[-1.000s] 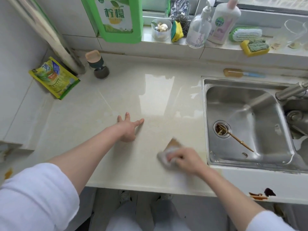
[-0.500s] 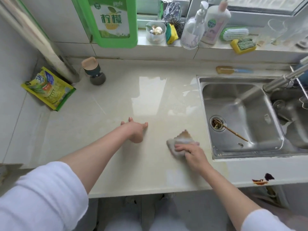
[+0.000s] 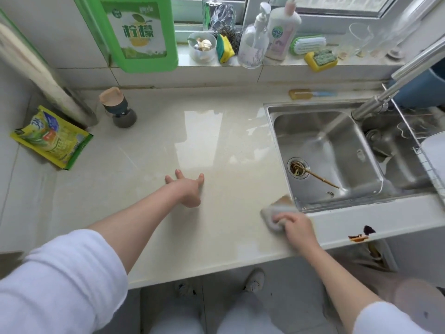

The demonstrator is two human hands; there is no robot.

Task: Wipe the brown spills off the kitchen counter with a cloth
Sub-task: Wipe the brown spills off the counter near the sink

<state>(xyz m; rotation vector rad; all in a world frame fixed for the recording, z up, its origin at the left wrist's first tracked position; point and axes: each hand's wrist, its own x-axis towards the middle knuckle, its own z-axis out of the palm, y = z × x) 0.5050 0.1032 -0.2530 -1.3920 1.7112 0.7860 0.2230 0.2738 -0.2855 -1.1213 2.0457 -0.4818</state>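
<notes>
Right hand (image 3: pixel 297 226) grips the cloth (image 3: pixel 274 210) beside the sink (image 3: pixel 284 150) corner; left hand (image 3: pixel 189 189) rests spread on the counter (image 3: pixel 144 213). Dirty liquid may be smeared along the counter front edge.

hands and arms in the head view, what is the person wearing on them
Both forearms are bare from above the elbow down. Each upper arm is covered by a loose white sleeve pushed or cut short. The left hand and right hand wear no gloves; no rings, watch or bracelet can be seen.
</notes>
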